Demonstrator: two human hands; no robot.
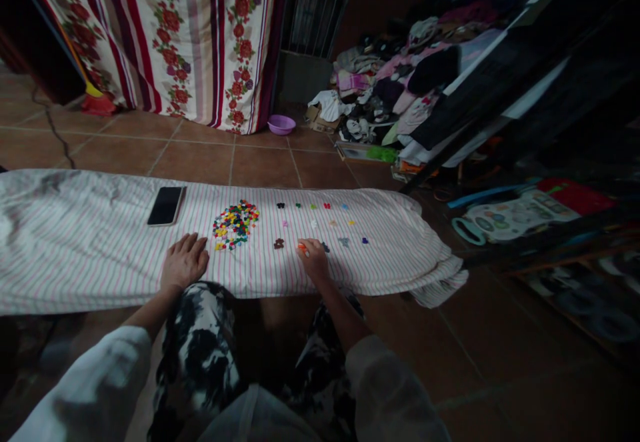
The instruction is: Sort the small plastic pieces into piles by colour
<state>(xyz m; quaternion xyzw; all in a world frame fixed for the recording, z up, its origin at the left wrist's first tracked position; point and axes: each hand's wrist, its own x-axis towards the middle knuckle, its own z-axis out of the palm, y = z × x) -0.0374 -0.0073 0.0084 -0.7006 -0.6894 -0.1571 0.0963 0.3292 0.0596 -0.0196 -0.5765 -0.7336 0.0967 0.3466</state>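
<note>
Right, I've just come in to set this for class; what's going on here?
The person's right hand is at some orange pieces, among small single-colour groups on a striped cloth. The left hand rests on the cloth, near a mixed-colour heap. A phone lies beyond that hand.

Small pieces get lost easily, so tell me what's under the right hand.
Something orange shows at the fingers' end of the right hand, over striped cloth. Whatever lies beneath the palm is covered.
</note>
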